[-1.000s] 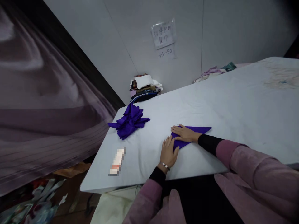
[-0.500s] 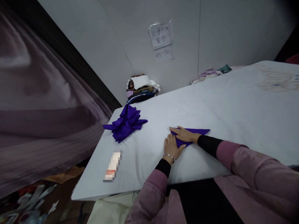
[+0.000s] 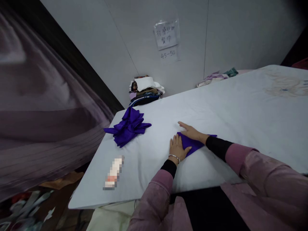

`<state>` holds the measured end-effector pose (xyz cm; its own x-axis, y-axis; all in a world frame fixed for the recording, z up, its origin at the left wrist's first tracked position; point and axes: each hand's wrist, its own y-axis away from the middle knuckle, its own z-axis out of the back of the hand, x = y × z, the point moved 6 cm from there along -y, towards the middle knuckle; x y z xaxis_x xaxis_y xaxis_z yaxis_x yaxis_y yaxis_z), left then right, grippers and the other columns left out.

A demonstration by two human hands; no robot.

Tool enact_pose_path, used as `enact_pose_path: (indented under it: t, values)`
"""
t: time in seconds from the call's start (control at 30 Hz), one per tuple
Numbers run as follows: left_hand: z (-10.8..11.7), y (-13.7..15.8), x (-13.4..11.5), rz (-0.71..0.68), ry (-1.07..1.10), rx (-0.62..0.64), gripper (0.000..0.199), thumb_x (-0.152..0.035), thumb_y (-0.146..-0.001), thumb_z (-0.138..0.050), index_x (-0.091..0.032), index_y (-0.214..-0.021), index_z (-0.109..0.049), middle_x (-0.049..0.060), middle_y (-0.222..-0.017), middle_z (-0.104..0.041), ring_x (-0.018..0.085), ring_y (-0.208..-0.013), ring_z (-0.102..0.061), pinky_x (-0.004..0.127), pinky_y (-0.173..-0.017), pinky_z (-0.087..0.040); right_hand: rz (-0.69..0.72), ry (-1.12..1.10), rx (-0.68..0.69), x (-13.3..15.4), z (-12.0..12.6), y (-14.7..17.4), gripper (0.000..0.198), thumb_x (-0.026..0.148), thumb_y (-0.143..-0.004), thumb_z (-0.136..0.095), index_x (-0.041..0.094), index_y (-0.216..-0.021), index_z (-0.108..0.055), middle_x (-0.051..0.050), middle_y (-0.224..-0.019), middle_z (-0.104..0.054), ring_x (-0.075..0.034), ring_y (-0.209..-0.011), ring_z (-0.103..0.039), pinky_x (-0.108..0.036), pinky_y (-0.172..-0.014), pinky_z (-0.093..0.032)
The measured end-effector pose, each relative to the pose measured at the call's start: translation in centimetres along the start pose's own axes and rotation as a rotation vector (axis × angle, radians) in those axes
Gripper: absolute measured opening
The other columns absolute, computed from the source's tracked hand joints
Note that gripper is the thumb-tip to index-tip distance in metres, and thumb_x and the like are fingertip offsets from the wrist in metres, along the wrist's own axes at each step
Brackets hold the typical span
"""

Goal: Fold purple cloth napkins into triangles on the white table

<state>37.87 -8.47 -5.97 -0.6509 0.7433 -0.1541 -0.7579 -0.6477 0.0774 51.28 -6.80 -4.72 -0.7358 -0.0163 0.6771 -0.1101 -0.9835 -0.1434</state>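
Note:
A folded purple cloth napkin (image 3: 192, 146) lies on the white-covered table in front of me. My left hand (image 3: 178, 148), with a silver bangle at the wrist, rests flat on its left end, fingers spread and the thumb stretched across the fabric. Over the napkin's upper edge is my right hand (image 3: 192, 132), its fingers extended and apart, tips pointing left beyond the cloth. Whether that palm touches the fabric I cannot tell. Part of the napkin's right end is hidden under my right hand and wrist; a narrow purple tip shows past them.
A rumpled heap of purple cloth (image 3: 130, 126) sits at the table's left edge. Near it lies a pixelated oblong object (image 3: 114, 173). Folded clothes (image 3: 145, 91) are stacked behind the white table (image 3: 240, 109), against the wall. A handwritten sign (image 3: 167, 35) hangs above.
My right hand has shifted slightly up and right, its fingers lifting off the napkin's left corner and spreading. My left hand stays pressed at nearly the same spot.

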Motion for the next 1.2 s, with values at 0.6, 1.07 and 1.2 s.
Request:
enact_pose_path:
  t: [0.6,1.07,1.2]
  values:
    - [0.2,0.1,-0.3,0.008,-0.042,0.023,0.088,-0.069,-0.083,-0.014,-0.006,-0.144,-0.023,0.014,-0.153,-0.017,0.028,-0.141,-0.011,0.047,-0.114,-0.012,0.052,0.413,0.14,0.8,-0.9,-2.5,0.012,0.014,-0.079,-0.053,0.012,-0.084,-0.064,-0.016,-0.098,-0.064,-0.025,-0.094,-0.059,-0.034,-0.085,-0.041]
    - [-0.5,-0.1,0.0,0.007,-0.021,0.006,0.092,-0.073,-0.081,-0.011,-0.007,-0.145,-0.02,0.013,-0.154,-0.015,0.027,-0.141,-0.008,0.046,-0.115,-0.01,-0.467,-0.867,-0.914,-14.5,22.0,13.8,0.025,0.03,-0.083,-0.046,0.022,-0.059,-0.043,-0.001,-0.061,-0.051,-0.01,-0.052,-0.047,-0.031,-0.056,-0.042]
    - [-0.4,0.0,0.1,0.006,-0.006,-0.006,0.092,-0.073,-0.08,-0.012,-0.008,-0.145,-0.021,0.013,-0.153,-0.015,0.027,-0.141,-0.008,0.046,-0.115,-0.01,-0.463,-0.967,-1.141,-16.2,25.0,19.5,0.019,0.03,-0.08,-0.05,0.023,-0.062,-0.045,-0.005,-0.076,-0.06,-0.011,-0.051,-0.047,-0.032,-0.051,-0.04]
